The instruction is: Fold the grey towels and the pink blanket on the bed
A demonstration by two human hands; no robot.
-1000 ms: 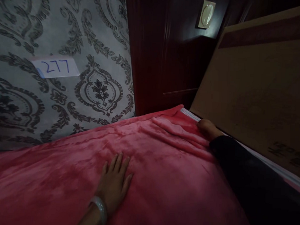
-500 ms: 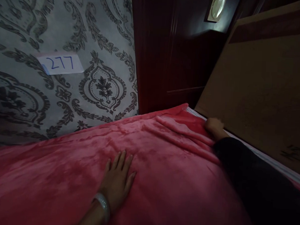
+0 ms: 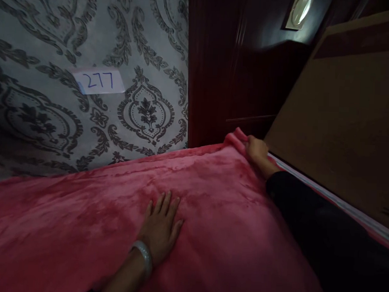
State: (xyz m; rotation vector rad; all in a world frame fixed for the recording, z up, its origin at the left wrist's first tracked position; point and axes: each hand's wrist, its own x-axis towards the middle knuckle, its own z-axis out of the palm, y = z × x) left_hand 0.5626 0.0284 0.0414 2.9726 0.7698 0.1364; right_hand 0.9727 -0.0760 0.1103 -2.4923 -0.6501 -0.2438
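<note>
A plush pink-red cover [image 3: 115,220] spreads over a bed-like surface with a white edge [image 3: 333,197] along its right side. My left hand [image 3: 159,232], with a pale bracelet on the wrist, lies flat on the cover, fingers spread. At the far right corner my right hand [image 3: 257,151] is closed on the cover's edge, which bunches up beside the fingers. A dark sleeve covers the right arm.
Behind the cover stands a patterned grey wall [image 3: 103,113] with a paper label [image 3: 99,81] reading 277. A dark red wooden panel [image 3: 229,70] adjoins it, and a large brown board [image 3: 349,109] leans at the right.
My right hand has moved up and left along the corner with the cover's edge. The folds near it have smoothed out. My left hand still lies on the cover.
</note>
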